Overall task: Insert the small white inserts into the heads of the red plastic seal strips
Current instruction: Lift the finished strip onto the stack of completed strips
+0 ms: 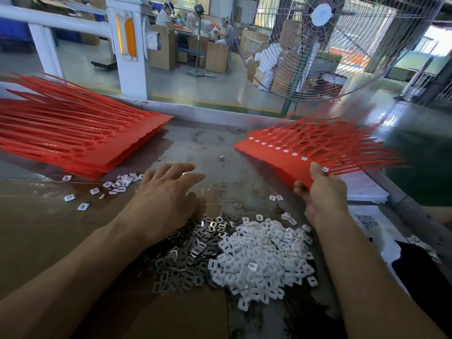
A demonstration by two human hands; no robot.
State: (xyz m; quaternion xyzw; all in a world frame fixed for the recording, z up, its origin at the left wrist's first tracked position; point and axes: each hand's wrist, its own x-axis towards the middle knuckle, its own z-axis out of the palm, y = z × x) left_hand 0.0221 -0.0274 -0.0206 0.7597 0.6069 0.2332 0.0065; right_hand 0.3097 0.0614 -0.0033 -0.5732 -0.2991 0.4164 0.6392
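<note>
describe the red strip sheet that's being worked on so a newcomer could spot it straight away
Start at the big wire-caged fan at the far right of the bench. Just below it, the right hand grips the near corner of a red strip sheet. Unlike the red stack on the left, its heads carry a row of white inserts.

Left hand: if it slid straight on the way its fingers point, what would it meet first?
The left hand points up and right over bare table. First in line are a few small loose metal pieces, though height above the surface is unclear. The red strip sheet lies further right.
</note>
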